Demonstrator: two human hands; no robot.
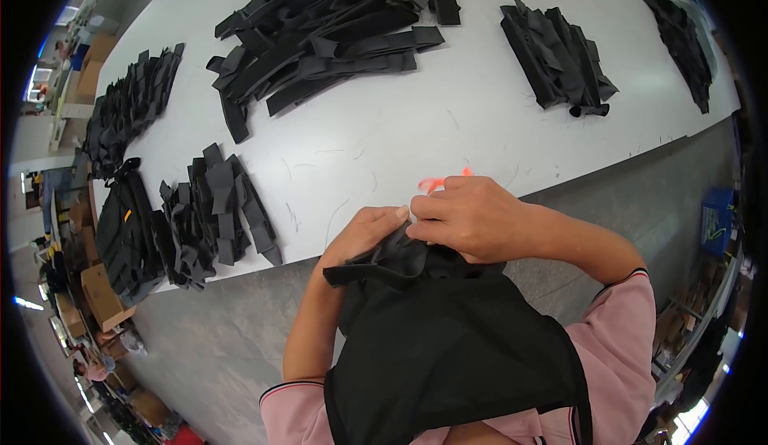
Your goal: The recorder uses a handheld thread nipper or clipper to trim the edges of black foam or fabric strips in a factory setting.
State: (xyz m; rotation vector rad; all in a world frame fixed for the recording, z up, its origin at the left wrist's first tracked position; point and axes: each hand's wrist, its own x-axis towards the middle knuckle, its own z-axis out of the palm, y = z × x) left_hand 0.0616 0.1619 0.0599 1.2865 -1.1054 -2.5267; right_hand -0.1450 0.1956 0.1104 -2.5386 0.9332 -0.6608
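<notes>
Both my hands work close together at the table's near edge, over bunched black fabric. My left hand (368,233) is closed, with thumb and fingers pinching a black fabric strip (376,273) whose free end hangs over my wrist. Touching its fingertips, my right hand (472,217) is curled shut at the same spot on the fabric. A small orange-red looped thing (432,183) shows just beyond the right fingers; whether the hand holds it or it lies on the table, I cannot tell. A broad black cloth (456,349) covers my front below the hands.
On the white table (480,137) lie a large heap of black fabric strips (336,37), a stack at left (212,213), another at right (560,57) and more at both ends. A black bag-like item (128,233) is at left. Loose threads litter the tabletop; cardboard boxes (100,297) stand beyond.
</notes>
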